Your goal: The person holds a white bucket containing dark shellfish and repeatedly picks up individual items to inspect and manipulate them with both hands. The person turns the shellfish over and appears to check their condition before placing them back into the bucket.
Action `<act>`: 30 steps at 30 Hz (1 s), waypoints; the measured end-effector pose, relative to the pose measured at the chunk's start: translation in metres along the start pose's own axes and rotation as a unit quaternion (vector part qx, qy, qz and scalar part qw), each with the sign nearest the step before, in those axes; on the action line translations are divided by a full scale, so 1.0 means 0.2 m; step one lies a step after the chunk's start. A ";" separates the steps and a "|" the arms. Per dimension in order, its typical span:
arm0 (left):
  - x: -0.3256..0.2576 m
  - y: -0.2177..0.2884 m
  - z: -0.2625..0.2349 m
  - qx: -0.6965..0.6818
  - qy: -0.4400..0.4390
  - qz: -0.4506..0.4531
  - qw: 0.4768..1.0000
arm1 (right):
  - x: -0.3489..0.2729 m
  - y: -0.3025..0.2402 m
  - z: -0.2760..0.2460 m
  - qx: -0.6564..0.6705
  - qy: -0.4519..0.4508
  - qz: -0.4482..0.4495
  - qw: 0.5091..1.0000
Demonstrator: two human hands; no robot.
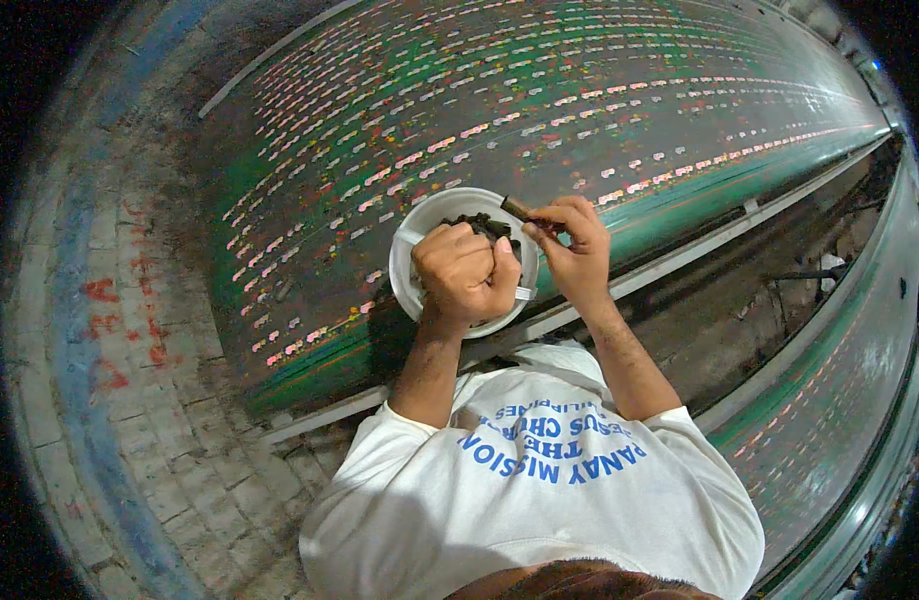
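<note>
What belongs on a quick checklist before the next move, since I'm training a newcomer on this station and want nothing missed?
1. Right hand has a grip: ok, the dark strip is pinched between thumb and fingers.
2. Dark pieces inside the bucket: ok, some show past the left hand.
3. Left hand's contents known: cannot tell, it is closed over the bucket and its palm is hidden.
4. Clear view into the white bucket: not ok, the left hand covers much of the opening.
5. Bucket's base supported: cannot tell, its underside is hidden.
</note>
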State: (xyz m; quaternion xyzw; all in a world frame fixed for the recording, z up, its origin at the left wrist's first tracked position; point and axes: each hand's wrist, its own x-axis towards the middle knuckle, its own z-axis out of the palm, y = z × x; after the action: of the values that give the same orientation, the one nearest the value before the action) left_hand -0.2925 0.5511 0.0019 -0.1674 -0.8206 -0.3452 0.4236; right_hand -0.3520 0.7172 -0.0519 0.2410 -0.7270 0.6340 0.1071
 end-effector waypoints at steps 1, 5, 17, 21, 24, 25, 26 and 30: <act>0.01 0.01 0.05 -0.014 -0.005 0.003 1.000 | 0.01 0.03 -0.04 0.009 0.006 0.002 1.000; 0.05 0.05 0.11 -0.032 -0.041 0.005 0.999 | 0.05 0.09 -0.14 0.092 0.025 0.015 0.995; 0.05 0.09 0.06 0.008 -0.116 -0.121 0.986 | 0.08 -0.04 -0.18 0.316 -0.085 0.070 0.942; -0.03 0.05 0.03 -0.025 -0.101 -0.142 0.984 | 0.10 -0.03 -0.17 0.244 -0.142 0.027 0.959; -0.05 0.05 0.02 -0.027 -0.098 -0.163 0.981 | 0.13 -0.03 -0.19 0.176 -0.169 -0.006 0.970; -0.06 0.05 0.02 -0.027 -0.099 -0.156 0.982 | 0.14 -0.03 -0.20 0.162 -0.178 -0.014 0.970; -0.06 0.04 0.02 -0.026 -0.099 -0.149 0.984 | 0.15 -0.03 -0.21 0.148 -0.187 -0.023 0.971; -0.08 0.06 0.00 -0.050 -0.088 -0.180 0.978 | 0.17 -0.05 -0.19 0.117 -0.220 -0.067 0.966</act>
State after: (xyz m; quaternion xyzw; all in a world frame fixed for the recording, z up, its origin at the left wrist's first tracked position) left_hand -0.2766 0.5594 -0.0065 -0.0677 -0.8533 -0.4399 0.2715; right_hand -0.3834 0.7469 -0.0209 0.4337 -0.6355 0.6374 -0.0425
